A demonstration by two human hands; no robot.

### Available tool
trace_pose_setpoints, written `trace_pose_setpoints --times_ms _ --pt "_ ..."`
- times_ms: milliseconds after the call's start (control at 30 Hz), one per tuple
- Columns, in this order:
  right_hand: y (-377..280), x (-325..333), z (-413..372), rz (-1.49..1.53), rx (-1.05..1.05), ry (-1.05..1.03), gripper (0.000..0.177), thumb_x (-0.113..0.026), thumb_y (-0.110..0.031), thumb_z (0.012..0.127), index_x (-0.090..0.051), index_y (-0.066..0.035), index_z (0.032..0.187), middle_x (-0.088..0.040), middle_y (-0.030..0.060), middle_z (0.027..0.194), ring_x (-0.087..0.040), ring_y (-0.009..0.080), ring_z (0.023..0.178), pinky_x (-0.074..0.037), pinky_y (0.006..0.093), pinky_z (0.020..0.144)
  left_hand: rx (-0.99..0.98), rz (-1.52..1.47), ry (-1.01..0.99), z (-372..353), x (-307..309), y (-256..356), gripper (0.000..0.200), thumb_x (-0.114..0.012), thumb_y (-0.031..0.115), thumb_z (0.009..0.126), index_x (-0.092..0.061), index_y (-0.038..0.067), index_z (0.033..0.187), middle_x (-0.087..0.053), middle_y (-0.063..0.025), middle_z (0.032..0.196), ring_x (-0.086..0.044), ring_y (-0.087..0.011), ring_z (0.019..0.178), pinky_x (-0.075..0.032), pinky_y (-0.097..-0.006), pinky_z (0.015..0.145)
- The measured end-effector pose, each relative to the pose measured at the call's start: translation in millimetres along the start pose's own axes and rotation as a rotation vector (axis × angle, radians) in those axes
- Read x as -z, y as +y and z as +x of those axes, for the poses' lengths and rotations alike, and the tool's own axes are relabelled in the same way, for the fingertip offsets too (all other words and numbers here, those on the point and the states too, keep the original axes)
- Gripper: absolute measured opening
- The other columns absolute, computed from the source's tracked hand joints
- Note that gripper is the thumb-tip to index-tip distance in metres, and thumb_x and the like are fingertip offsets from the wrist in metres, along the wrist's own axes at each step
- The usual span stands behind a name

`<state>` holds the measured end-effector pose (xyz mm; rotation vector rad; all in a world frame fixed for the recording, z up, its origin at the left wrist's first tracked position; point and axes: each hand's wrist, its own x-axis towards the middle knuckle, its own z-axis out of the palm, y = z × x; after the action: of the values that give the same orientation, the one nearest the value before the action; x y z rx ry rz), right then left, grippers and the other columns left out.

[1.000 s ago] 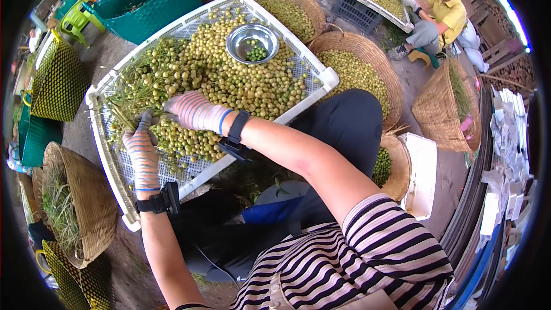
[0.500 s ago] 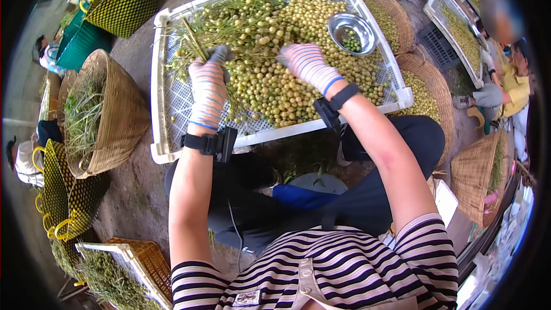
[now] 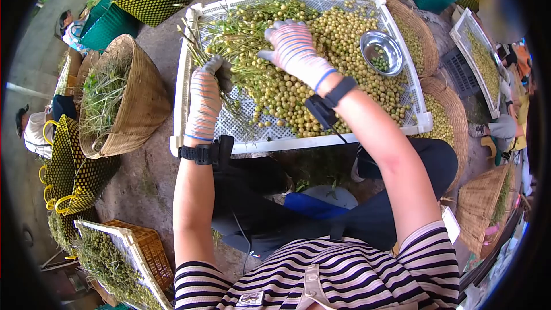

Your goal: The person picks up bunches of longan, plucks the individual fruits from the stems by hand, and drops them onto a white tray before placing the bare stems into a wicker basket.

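Note:
Both my hands wear striped gloves with grey fingertips. At the tray's left side, my left hand [image 3: 208, 89] is closed around a bunch of thin stems [image 3: 195, 49], whose ends stick out above and below the fist. My right hand [image 3: 294, 49] lies over the stemmed fruit [image 3: 244, 31], thumb apart from the fingers; nothing shows in its grasp. Loose round yellow-green fruit [image 3: 338, 74] covers the middle and right of the white mesh tray [image 3: 321, 140]. A metal bowl [image 3: 396, 57] with a few greener fruits stands on the right of the tray.
A wicker basket of green stalks [image 3: 140, 97] stands at left, near yellow-black woven baskets [image 3: 63, 166]. Another tray of stemmed fruit [image 3: 109, 252] leans at lower left. Fruit-filled baskets [image 3: 445, 103] adjoin the tray's right side. Other people sit at both far edges.
My right hand has moved left and away from me onto the stemmed fruit, and its fingers have spread. My left hand keeps hold of the stems. The whole view has shifted.

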<state>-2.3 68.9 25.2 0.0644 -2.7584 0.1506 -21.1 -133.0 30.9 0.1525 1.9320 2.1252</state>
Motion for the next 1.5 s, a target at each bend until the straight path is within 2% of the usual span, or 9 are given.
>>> trace_pose_setpoints --times_ms 200,333,567,867,1100,1267,1333,1400,1500 --pt "-4 -30 15 0.180 0.000 0.022 0.021 -0.060 -0.033 0.077 -0.067 -0.015 0.083 -0.060 0.0061 0.097 -0.051 0.0267 0.102 -0.037 0.0474 0.087 0.034 -0.108 -0.014 1 -10 -23 0.029 -0.060 0.033 0.084 -0.061 0.004 0.080 -0.061 -0.0059 0.068 -0.059 -0.0172 0.059 -0.048 -0.0294 0.058" --pt "-6 -6 -6 0.428 0.074 -0.047 0.017 -0.062 -0.026 0.075 -0.062 -0.008 0.076 -0.061 0.0125 0.078 -0.058 0.0337 0.074 -0.046 0.0403 0.068 0.132 -0.134 0.023 5 -27 -29 0.026 -0.065 0.030 0.081 -0.064 0.005 0.089 -0.056 -0.0017 0.062 -0.053 -0.0121 0.053 -0.041 -0.0241 0.050" --pt "-9 -30 -51 0.612 -0.014 -0.189 0.017 -0.058 -0.023 0.079 -0.059 -0.007 0.086 -0.062 0.0165 0.076 -0.059 0.0347 0.077 -0.046 0.0437 0.069 0.074 -0.262 0.044 5 -46 -33 0.014 -0.068 0.020 0.079 -0.066 0.006 0.084 -0.055 0.0011 0.060 -0.045 -0.0092 0.045 -0.035 -0.0229 0.042" --pt "21 -31 -50 -0.047 -0.035 -0.550 0.027 -0.051 -0.032 0.084 -0.064 -0.009 0.084 -0.063 0.0160 0.078 -0.061 0.0339 0.075 -0.047 0.0445 0.068 -0.154 -0.290 0.080 2 -32 -23 0.012 -0.064 0.018 0.082 -0.065 0.007 0.084 -0.055 0.0026 0.061 -0.044 -0.0070 0.048 -0.034 -0.0214 0.044" --pt "17 -8 3 0.126 -0.100 0.106 0.053 -0.069 -0.028 0.071 -0.050 -0.016 0.119 -0.048 0.0117 0.121 -0.043 0.0310 0.113 -0.037 0.0423 0.092 -0.141 -0.095 0.094 6 -33 -27 0.014 -0.064 0.018 0.083 -0.064 0.008 0.091 -0.064 0.0001 0.078 -0.055 -0.0081 0.059 -0.040 -0.0208 0.049" --pt "43 -25 70 0.166 0.051 -0.209 0.031 -0.057 -0.037 0.083 -0.062 -0.020 0.108 -0.061 0.0074 0.106 -0.055 0.0232 0.103 -0.039 0.0421 0.091 -0.191 -0.087 0.009 0 -32 -17 0.018 -0.059 0.021 0.086 -0.061 0.006 0.094 -0.065 -0.0028 0.081 -0.060 -0.0109 0.063 -0.042 -0.0227 0.050" --pt "77 -59 107 0.940 -0.082 -0.217 0.031 -0.058 -0.038 0.083 -0.063 -0.021 0.108 -0.065 0.0084 0.099 -0.061 0.0269 0.090 -0.047 0.0344 0.080 -0.202 -0.108 0.014 2 -28 -13 0.020 -0.059 0.022 0.086 -0.061 0.005 0.097 -0.063 -0.0019 0.077 -0.057 -0.0100 0.061 -0.041 -0.0225 0.051" --pt "54 24 93 0.346 0.215 -0.132 0.030 -0.058 -0.039 0.083 -0.064 -0.019 0.106 -0.066 0.0091 0.093 -0.062 0.0283 0.084 -0.048 0.0350 0.077 -0.208 -0.134 0.017 0 -30 -5 0.022 -0.058 0.023 0.086 -0.061 0.005 0.099 -0.060 -0.0010 0.074 -0.054 -0.0090 0.058 -0.041 -0.0223 0.052" --pt "36 48 70 0.419 0.363 -0.221 0.027 -0.058 -0.036 0.083 -0.064 -0.017 0.101 -0.065 0.0106 0.086 -0.060 0.0290 0.077 -0.048 0.0350 0.072 -0.289 -0.166 0.031 -11 -44 19 0.032 -0.060 0.026 0.085 -0.059 0.003 0.107 -0.051 0.0024 0.068 -0.050 -0.0079 0.059 -0.038 -0.0212 0.054"
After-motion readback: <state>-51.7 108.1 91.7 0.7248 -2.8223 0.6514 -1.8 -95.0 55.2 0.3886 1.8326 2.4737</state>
